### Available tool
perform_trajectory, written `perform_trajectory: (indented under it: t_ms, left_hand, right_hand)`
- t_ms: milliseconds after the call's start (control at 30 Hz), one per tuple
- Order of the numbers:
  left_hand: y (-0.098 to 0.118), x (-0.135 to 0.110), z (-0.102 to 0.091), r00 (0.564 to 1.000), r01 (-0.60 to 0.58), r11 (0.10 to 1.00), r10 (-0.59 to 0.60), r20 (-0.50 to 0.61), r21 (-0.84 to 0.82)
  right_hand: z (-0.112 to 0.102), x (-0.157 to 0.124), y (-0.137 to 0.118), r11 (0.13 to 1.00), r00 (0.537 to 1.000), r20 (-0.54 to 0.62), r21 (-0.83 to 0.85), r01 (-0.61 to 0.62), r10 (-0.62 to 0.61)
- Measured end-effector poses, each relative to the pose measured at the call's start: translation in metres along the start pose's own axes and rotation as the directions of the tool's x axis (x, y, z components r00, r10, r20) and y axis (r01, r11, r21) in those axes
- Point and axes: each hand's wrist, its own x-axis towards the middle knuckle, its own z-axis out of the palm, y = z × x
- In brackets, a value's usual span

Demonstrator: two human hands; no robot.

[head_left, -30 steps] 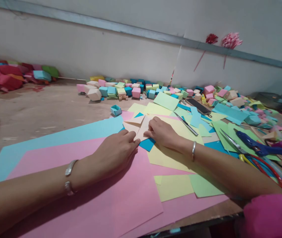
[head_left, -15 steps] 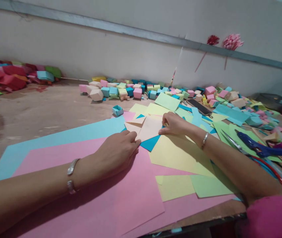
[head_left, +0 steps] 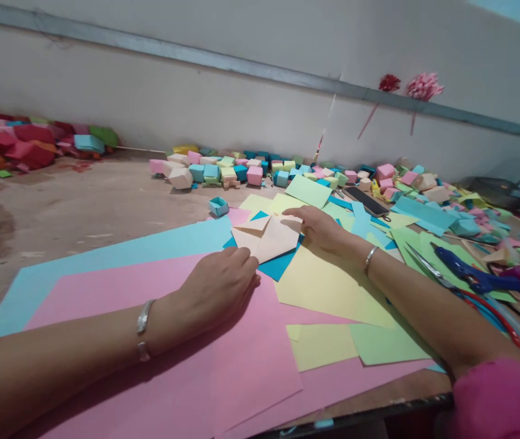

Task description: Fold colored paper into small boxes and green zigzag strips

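Note:
A folded peach paper square (head_left: 272,236) lies on a dark blue paper piece (head_left: 278,263) in the middle of the table. My left hand (head_left: 216,285) rests on the large pink sheet (head_left: 159,341), fingers curled, its fingertips pinning the peach paper's near corner. My right hand (head_left: 321,227) lies flat on the paper's far right edge, fingers stretched out along the fold. Both wrists wear a silver bangle.
Yellow and green sheets (head_left: 333,286) lie to the right. Scissors (head_left: 442,277), a blue glue gun (head_left: 474,275) and a phone (head_left: 366,200) sit at right. Several small paper boxes (head_left: 250,171) line the back; a small blue box (head_left: 218,205) stands near.
My right hand slid away along the peach paper's right edge, from its near corner to its far corner, and flattened out. My left hand stayed on the near corner.

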Motion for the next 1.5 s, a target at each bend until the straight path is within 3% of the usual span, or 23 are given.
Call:
perform_trajectory:
  t_ms: [133, 233, 300, 400, 467, 500, 633, 733, 833, 900, 1000, 1067, 1167, 1267, 1400, 1500]
  left_hand:
    - [-0.004, 0.003, 0.003, 0.999, -0.013, 1.000, 0.013, -0.053, 0.015]
    - [-0.008, 0.005, 0.002, 0.994, 0.013, 0.995, -0.002, -0.109, 0.095]
    - [-0.010, 0.005, 0.001, 0.989, 0.050, 0.990, -0.029, -0.148, 0.135]
    - [-0.009, 0.003, 0.000, 0.978, 0.026, 0.995, -0.005, -0.208, 0.097]
    - [-0.006, 0.001, -0.001, 0.962, -0.062, 0.998, 0.068, -0.265, 0.028]
    - [-0.005, 0.001, -0.001, 0.952, -0.103, 0.995, 0.097, -0.289, -0.004]
    - [-0.008, 0.001, 0.007, 0.972, -0.102, 0.990, 0.079, -0.221, -0.094]
    - [-0.013, 0.003, 0.016, 0.994, -0.040, 0.994, 0.030, -0.106, -0.101]
    - [-0.014, 0.005, 0.018, 0.999, -0.028, 0.997, 0.024, -0.048, -0.078]
    - [-0.012, 0.005, 0.014, 0.999, -0.046, 0.998, 0.046, -0.020, -0.031]
    - [-0.007, 0.003, 0.008, 0.998, -0.061, 0.997, 0.061, 0.012, 0.045]
    - [-0.005, 0.001, 0.006, 0.998, -0.054, 0.997, 0.053, 0.023, 0.055]
    - [-0.004, -0.001, 0.006, 0.997, -0.076, 0.995, 0.077, -0.012, 0.061]
    - [-0.003, -0.003, 0.007, 0.994, -0.087, 0.993, 0.092, -0.066, 0.078]
    - [-0.001, -0.004, 0.007, 0.996, -0.079, 0.994, 0.082, -0.029, 0.069]
    - [0.001, -0.006, 0.007, 0.997, -0.059, 0.998, 0.060, -0.041, 0.013]
  right_hand:
    - [0.003, 0.002, 0.004, 0.971, 0.956, -0.171, -0.026, 0.236, -0.237]
    - [-0.001, 0.003, 0.000, 0.935, 0.882, -0.311, -0.094, 0.342, -0.354]
    - [-0.007, 0.001, -0.008, 0.884, 0.806, -0.365, -0.229, 0.407, -0.466]
    - [-0.015, -0.004, -0.026, 0.708, 0.646, -0.336, -0.516, 0.482, -0.685]
    - [-0.019, -0.008, -0.040, 0.591, 0.581, -0.256, -0.625, 0.509, -0.772]
    - [-0.020, -0.009, -0.046, 0.556, 0.573, -0.216, -0.644, 0.525, -0.791]
    - [-0.019, -0.009, -0.062, 0.528, 0.625, -0.039, -0.579, 0.621, -0.779]
    - [-0.016, -0.011, -0.066, 0.585, 0.669, 0.086, -0.412, 0.699, -0.739]
    - [-0.014, -0.014, -0.066, 0.670, 0.715, 0.155, -0.260, 0.695, -0.682]
    - [-0.014, -0.014, -0.065, 0.670, 0.711, 0.151, -0.247, 0.700, -0.687]
    - [-0.015, -0.013, -0.063, 0.600, 0.654, 0.105, -0.311, 0.737, -0.749]
    - [-0.015, -0.013, -0.063, 0.610, 0.664, 0.113, -0.308, 0.731, -0.739]
    - [-0.012, -0.013, -0.063, 0.744, 0.768, 0.160, -0.192, 0.640, -0.620]
    - [-0.004, -0.012, -0.059, 0.874, 0.873, 0.062, -0.028, 0.485, -0.483]
    - [0.010, -0.006, -0.047, 0.922, 0.929, -0.125, 0.135, 0.363, -0.348]
    - [0.018, -0.001, -0.042, 0.962, 0.965, -0.107, 0.104, 0.252, -0.241]
